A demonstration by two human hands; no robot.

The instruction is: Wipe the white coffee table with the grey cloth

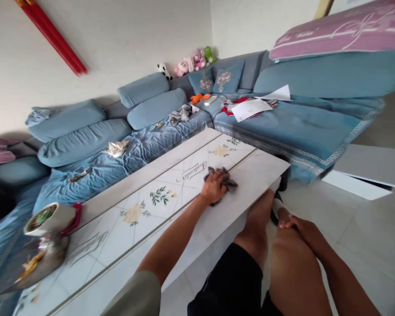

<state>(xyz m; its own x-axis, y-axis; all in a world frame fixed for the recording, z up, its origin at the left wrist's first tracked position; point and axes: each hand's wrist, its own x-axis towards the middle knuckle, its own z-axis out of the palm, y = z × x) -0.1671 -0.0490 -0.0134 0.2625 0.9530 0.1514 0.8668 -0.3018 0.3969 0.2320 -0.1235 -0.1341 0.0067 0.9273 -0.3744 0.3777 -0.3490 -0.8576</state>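
The left hand (214,186) is pressed down over a dark cloth (230,183), fingers bent around it, near the middle of the frame. The cloth is bunched rather than spread, with crumpled edges poking out beyond the fingers on both sides; held this way, it probably gives the palm a thick pad to bear on. It lies on the white counter (266,166), across the dark stripe and just beside the curly lettering, towards the end that points to the upper right.

The right hand (291,221) is well apart from the left, laid on the person's bare knee at the lower right and gripping nothing visible. It seems to be there for rest or balance, since the other arm reaches forward over the counter. So the cloth is directly under the left hand and well out from the right one, up and to the left of it in the frame.

At the lower left, a white plant pot (63,218) stands on the counter next to a pink tray (74,219), with a grey dish (59,253) in front. The dish holds something yellow, too blurred to tell what. These stand well apart from the cloth, perhaps grouped there to be out of the arm's way. Behind, a blue sofa (302,127) carries loose papers (250,109) at the upper right.
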